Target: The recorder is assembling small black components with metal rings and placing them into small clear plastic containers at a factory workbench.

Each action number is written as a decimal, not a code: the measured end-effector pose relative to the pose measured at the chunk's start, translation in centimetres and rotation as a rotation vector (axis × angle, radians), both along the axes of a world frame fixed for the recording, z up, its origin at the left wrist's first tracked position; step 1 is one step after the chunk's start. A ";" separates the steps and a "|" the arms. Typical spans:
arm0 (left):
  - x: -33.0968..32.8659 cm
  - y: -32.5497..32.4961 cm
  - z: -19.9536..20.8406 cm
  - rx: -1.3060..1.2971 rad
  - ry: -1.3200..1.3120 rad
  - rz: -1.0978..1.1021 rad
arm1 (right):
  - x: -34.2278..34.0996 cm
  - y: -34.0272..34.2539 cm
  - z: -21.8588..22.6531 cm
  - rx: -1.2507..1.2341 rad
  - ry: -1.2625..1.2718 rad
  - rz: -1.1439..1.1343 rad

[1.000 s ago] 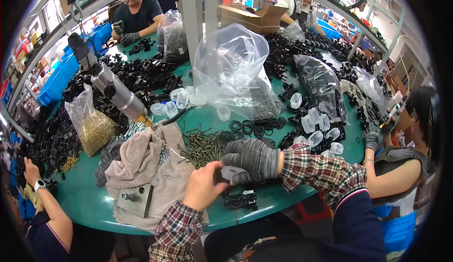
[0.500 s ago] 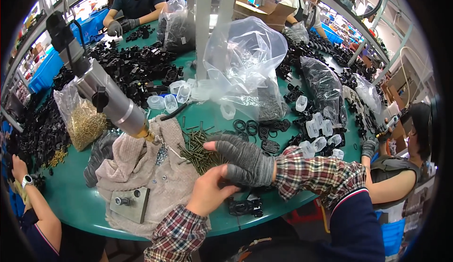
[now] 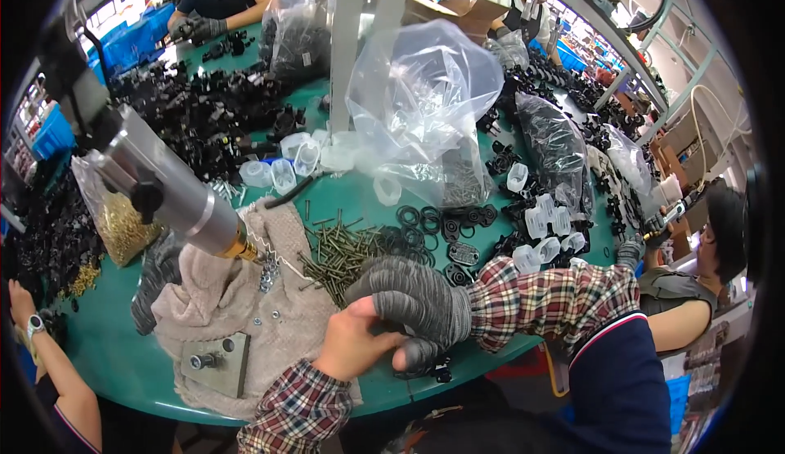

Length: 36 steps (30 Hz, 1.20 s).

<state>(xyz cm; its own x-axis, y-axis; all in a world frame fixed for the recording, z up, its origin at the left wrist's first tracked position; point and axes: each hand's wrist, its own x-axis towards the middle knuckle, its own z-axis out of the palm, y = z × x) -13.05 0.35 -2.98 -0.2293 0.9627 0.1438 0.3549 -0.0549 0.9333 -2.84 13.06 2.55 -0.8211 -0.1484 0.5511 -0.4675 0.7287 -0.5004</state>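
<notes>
My bare left hand meets my right hand, which wears a grey knit glove with bare fingertips. The right fingers curl over the left fingertips, with the right thumb below. Both hands are closed; anything pinched between them is hidden. Just beyond them lies a pile of long bronze-coloured screws. A beige cloth spreads to the left, bearing a steel block with a peg and a hole, and several small nuts. Above the cloth hangs a silver power screwdriver with a brass-coloured nose.
Black rubber rings and clear plastic caps lie right of the screws. A large clear bag stands behind, beside a grey post. Black parts heap at far left, near a bag of brass pieces. Co-workers sit around the table.
My right hand has come down and curled its fingers over the left fingertips. The view has shifted slightly, and the screwdriver appears larger and lower.
</notes>
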 end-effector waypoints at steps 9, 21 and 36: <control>3.4 -1.8 3.8 0.029 0.224 0.179 | -1.2 4.1 5.6 0.220 -0.689 -0.479; 7.4 -7.9 3.2 0.088 0.634 0.229 | -0.7 9.6 0.4 0.588 -0.629 -0.670; 8.6 -5.7 1.4 0.102 0.494 0.089 | 11.8 -0.8 3.8 0.545 -0.246 0.271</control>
<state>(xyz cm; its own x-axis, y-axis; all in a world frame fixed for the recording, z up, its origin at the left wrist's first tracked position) -4.46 -5.35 -1.57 -0.1904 0.9182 0.3475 0.7597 -0.0864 0.6445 8.93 12.31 6.32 -0.8080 -0.5722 0.1400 -0.5890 0.7807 -0.2086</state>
